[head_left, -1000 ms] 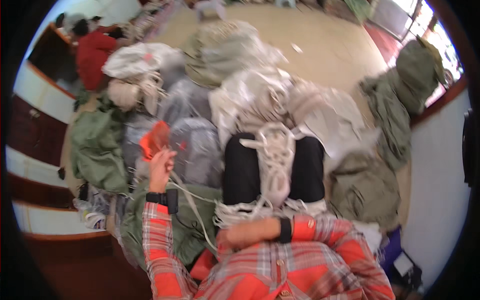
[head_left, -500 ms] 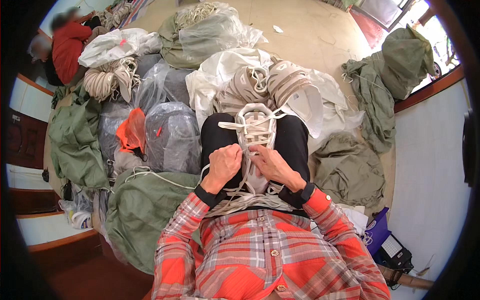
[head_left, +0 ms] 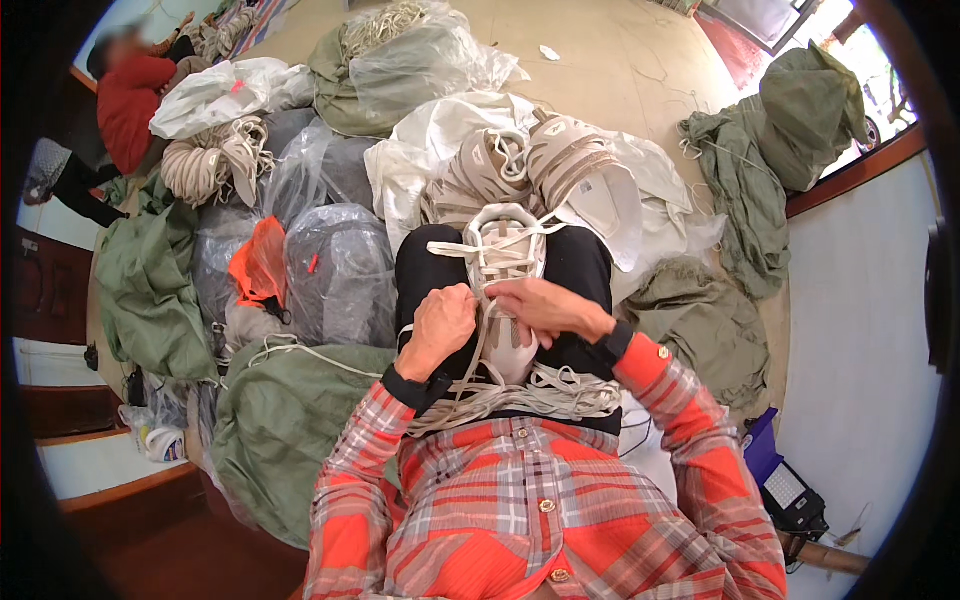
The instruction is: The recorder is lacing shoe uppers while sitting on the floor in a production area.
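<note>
A beige and white sneaker (head_left: 515,353) lies between my thighs, its toe toward me and its opening away. A cream shoelace (head_left: 508,252) criss-crosses its upper part, and loose ends spread to both sides at the collar. At the sneaker's left edge, my left hand (head_left: 440,325) is closed in a pinch on the lace. My right hand (head_left: 548,308) reaches across the tongue, thumb and forefinger pinched on the lace by the left eyelets; its other fingers curl over the right side. The exact grip points are partly hidden. A bundle of loose laces (head_left: 570,393) lies across my lap.
Several stacked sneaker uppers (head_left: 575,160) rest on white sacking just beyond my knees. Clear plastic bags with grey contents (head_left: 340,265), an orange bag (head_left: 262,262) and green sacks (head_left: 290,430) lie left. More green cloth (head_left: 700,320) is at right. A person in red (head_left: 130,110) sits far left.
My right hand has moved up and left across the sneaker, to the left eyelets. My left hand stays by the left edge. Another person's dark-clothed legs now show at far left.
</note>
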Tool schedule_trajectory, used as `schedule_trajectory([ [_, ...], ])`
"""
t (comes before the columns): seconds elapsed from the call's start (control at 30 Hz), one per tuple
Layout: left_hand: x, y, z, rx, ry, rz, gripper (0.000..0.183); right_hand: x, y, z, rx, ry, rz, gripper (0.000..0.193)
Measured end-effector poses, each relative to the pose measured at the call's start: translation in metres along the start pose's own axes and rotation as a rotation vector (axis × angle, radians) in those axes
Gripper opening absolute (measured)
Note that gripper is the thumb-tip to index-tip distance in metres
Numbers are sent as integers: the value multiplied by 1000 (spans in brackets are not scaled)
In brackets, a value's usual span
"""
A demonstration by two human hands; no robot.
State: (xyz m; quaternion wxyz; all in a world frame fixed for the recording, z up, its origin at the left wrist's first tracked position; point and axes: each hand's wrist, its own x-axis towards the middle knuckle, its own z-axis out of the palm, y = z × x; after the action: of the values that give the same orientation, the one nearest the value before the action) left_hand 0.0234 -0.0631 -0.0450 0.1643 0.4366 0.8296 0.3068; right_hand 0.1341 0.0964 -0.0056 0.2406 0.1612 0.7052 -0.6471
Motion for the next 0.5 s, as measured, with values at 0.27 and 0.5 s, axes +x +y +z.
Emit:
schedule_trajectory([
  [0.27,8,14,12,200,-4,-80,20,27,15,4,-310,242,-168,18],
  [0.5,5,10,11,-88,-127,-72,19,29,31,11,-538,482,-311,13],
])
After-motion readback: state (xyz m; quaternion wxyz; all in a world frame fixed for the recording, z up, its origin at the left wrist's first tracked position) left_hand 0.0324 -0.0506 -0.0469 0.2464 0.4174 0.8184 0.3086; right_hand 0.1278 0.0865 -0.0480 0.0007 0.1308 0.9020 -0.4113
